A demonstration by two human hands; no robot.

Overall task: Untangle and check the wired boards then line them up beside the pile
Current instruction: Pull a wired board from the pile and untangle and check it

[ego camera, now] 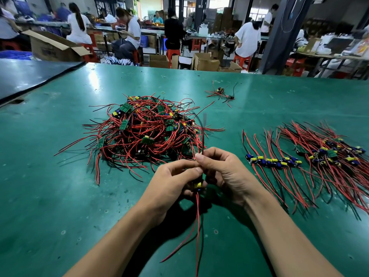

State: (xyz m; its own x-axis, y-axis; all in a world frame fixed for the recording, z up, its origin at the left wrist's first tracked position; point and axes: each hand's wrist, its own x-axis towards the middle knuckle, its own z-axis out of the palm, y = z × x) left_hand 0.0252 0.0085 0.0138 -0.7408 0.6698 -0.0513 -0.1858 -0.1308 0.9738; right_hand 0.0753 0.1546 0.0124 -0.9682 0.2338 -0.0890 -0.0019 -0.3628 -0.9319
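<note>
Held board: a wired board [197,185] with a yellow part is kept between both hands, above the near middle of the table [60,186]; most of it is hidden by fingers.
Left grip [171,182]: closed on the held board from the left, fingers curled round it, fingertips met near the wires just above it.
Right grip [223,176]: thumb and forefinger are pinched on the upper wires [202,144], which are drawn upright above the board.
Lower wires [196,226]: red and black leads are hung from the board toward the person, between the forearms.
Pile [147,128]: a tangled heap of green boards and red and black wires is spread on the table, beyond the hands and to the left.
Lined row [273,160]: boards are laid side by side to the right of the hands, wires stretched away and toward the person.
Right heap [329,152]: more boards are overlapped just beyond the row's right end, wires fanned out.
Stray boards [219,92]: a small cluster is set apart at the far side, well away from the pile.
Dark mat [30,76]: laid over the far left corner.
Background: seated people, cardboard boxes [205,61] and red stools [172,53] are seen past the table.
</note>
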